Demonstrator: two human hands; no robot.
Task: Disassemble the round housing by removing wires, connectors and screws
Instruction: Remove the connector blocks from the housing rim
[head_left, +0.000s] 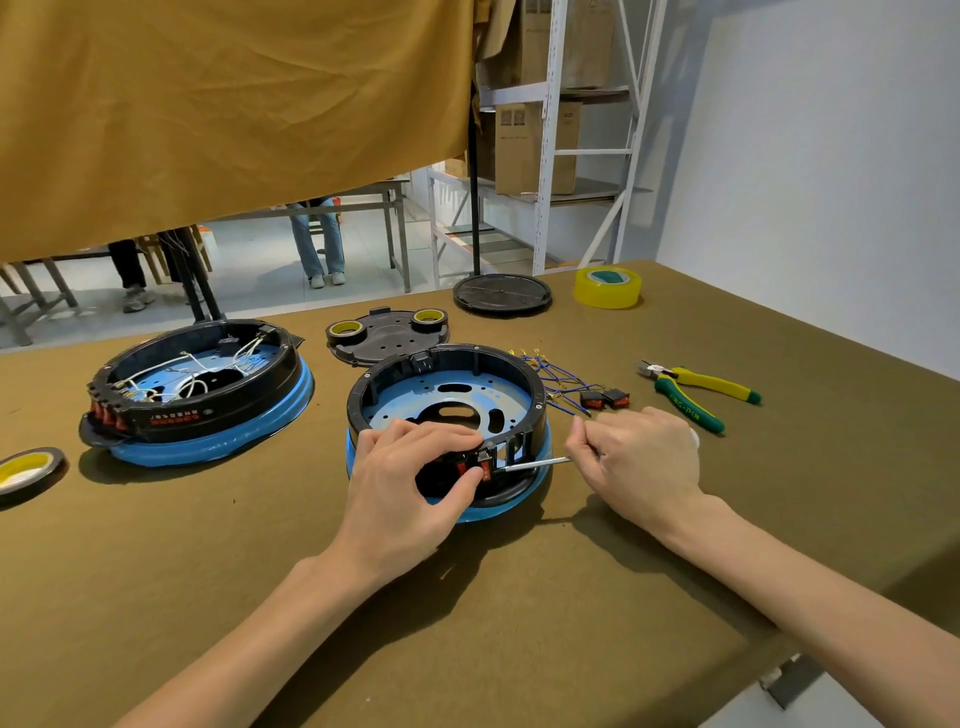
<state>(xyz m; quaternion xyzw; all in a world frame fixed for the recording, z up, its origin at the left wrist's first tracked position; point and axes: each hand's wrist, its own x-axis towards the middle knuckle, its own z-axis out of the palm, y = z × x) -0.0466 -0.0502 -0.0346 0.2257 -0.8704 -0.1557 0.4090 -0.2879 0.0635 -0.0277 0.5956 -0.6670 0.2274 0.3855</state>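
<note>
Flanking the round housing (447, 395): left hand (410, 483) pinching a switch (484, 466), right hand (641, 457) gripping a screwdriver (535, 464), pliers (696, 392) nearby.

Two housings (445, 410) (200, 384), four tape rolls (608, 287) (345, 328) (427, 315) (28, 467), one pliers (696, 392).

Workshop, pliers (698, 392), tape (608, 287) (storage shelving (550, 130))

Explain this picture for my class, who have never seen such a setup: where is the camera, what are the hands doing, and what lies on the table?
The single picture comes from a camera worn on a person's head, looking down at their own bare hands. The left hand grips the near round housing at its red switches. The right hand holds a thin screwdriver against its side. On the table lie a second housing with its white wires, loose blue wires with switches, pliers, tape rolls and black covers.
</note>
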